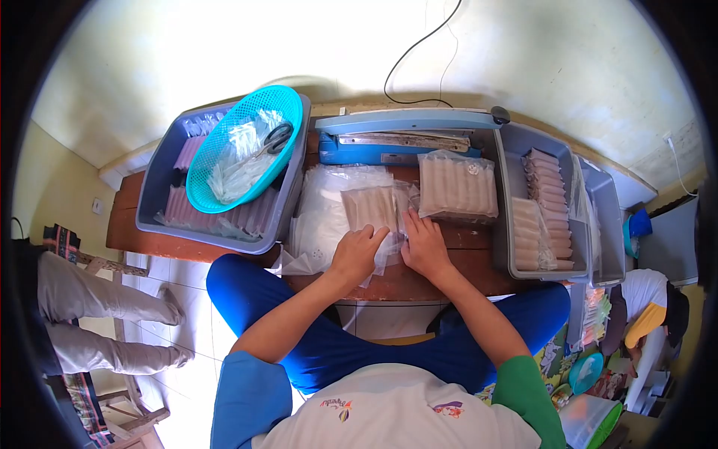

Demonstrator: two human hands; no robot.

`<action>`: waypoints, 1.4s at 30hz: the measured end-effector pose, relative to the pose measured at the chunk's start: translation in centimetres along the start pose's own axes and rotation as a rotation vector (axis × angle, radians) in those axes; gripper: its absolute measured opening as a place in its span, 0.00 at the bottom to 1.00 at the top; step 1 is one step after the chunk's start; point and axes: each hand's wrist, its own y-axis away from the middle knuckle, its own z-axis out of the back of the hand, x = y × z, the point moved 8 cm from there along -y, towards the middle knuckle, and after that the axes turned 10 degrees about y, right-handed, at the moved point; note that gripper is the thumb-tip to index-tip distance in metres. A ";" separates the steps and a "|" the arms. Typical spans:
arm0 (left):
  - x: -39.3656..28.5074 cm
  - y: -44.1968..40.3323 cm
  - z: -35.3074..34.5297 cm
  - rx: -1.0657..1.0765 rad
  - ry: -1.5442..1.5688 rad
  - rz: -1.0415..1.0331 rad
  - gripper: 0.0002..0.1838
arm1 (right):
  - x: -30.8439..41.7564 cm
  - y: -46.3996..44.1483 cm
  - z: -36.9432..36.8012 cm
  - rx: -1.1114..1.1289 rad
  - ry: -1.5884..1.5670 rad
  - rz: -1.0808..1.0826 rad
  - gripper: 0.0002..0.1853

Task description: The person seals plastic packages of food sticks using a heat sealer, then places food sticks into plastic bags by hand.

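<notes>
A clear plastic bag holding a row of pale brown sticks (370,207) lies on the table in front of me. My left hand (359,253) is closed at the lower edge of this bag, fingers curled over the plastic. At its right side, my right hand (425,245) has its fingers together on the loose clear plastic; the fingertips are partly hidden. Under and left of the bag is a stack of flat clear plastic bags (318,224). Just beyond my right hand sits a pile of filled packs (458,185) of the same brown sticks.
A blue bag sealer (404,123) with a long arm stands against the wall. At left, a grey tub (262,243) of packs carries a turquoise basket (196,179) with plastic bags and scissors (277,138). Another grey tub (508,258) holds packs at right. Other people are at both sides.
</notes>
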 end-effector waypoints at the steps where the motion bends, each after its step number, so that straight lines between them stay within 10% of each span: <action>1: 0.1 -0.1 0.0 -0.008 0.025 0.014 0.29 | -0.1 -0.2 -0.2 -0.002 0.010 -0.004 0.36; 42: 0.5 -0.1 0.1 0.051 0.015 0.045 0.23 | 0.8 -0.8 -1.5 -0.041 -0.019 -0.136 0.26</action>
